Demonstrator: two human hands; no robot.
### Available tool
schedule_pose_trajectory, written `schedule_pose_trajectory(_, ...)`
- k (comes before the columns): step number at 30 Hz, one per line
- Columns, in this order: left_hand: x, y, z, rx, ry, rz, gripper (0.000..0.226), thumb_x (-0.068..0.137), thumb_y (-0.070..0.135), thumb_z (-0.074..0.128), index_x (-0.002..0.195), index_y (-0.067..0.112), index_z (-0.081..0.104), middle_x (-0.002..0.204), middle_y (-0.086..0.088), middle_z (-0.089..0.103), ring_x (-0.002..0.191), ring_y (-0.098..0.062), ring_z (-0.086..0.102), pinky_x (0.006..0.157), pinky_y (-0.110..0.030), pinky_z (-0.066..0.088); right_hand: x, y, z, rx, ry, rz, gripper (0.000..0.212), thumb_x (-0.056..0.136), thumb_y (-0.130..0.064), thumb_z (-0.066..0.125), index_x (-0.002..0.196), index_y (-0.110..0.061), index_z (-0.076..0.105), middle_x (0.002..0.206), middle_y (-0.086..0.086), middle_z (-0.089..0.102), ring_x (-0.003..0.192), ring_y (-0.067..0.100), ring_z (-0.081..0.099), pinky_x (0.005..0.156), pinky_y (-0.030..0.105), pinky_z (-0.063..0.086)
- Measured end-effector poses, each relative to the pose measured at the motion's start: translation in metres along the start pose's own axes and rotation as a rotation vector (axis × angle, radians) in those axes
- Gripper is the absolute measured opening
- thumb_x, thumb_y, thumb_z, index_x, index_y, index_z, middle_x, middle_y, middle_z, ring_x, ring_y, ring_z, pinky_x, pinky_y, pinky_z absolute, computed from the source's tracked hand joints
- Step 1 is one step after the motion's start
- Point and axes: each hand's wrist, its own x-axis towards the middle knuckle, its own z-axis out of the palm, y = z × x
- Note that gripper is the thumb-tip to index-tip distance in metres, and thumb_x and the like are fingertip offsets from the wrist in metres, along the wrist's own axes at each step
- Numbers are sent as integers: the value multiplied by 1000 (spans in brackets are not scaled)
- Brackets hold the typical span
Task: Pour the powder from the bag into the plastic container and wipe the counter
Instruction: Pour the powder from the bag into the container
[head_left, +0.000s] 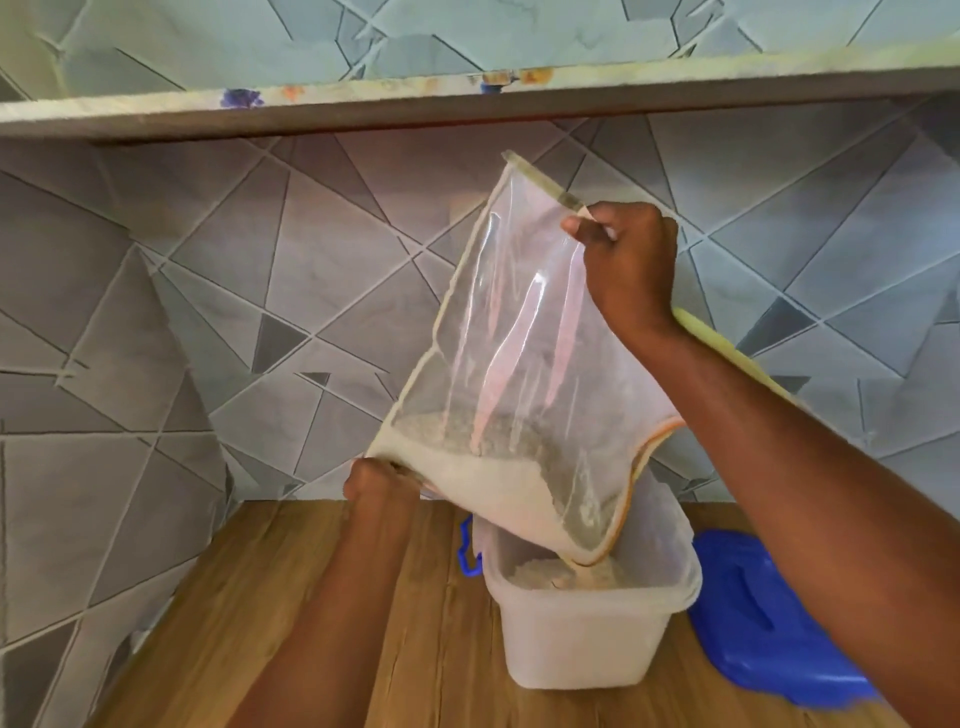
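Note:
A clear plastic bag hangs tilted above the translucent plastic container, which stands on the wooden counter. Pale powder fills the bag's lower part and runs from its low corner into the container, where a small heap of powder lies. My right hand is shut on the bag's raised upper edge. My left hand grips the bag's lower left corner.
The blue lid lies on the counter right of the container, partly under my right arm. A blue handle clip shows on the container's left side. A tiled wall stands behind, and a shelf runs overhead.

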Motion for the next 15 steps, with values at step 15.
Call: schedule_pose_trajectory(15, -26, -12, 10, -314, 76, -156, 35, 97, 12, 55, 127, -5, 56, 130, -23, 59, 122, -38, 55, 98, -39, 46, -1, 13, -31, 89, -116, 72, 28, 95, -32, 69, 108, -8, 77, 109, 12, 74, 111, 33, 55, 89, 48, 52)
